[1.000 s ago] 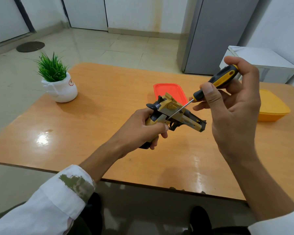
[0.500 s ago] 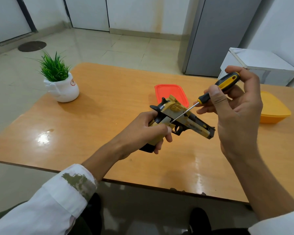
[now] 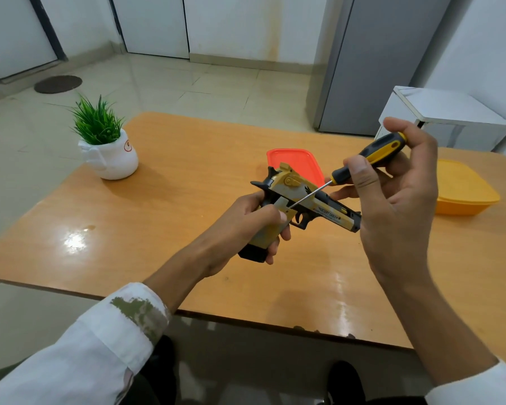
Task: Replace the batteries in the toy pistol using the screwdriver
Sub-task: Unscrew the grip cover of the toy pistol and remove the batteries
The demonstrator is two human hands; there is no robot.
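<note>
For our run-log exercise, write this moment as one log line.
left hand: grips toy pistol | right hand: screwdriver, tip at grip | step: unscrewing

Two hands (image 3: pixel 392 200), one toy pistol (image 3: pixel 301 200), one screwdriver (image 3: pixel 368 159), seemingly two containers (image 3: pixel 465 188), one potted plant (image 3: pixel 108 147)

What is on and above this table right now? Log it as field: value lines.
left hand: grips toy pistol by its handle, held above the table
right hand: holds screwdriver by its handle
screwdriver tip: at the pistol's grip, near the left thumb
red lid: flat on table
yellow container: on table, right
potted plant: on table, left
</note>
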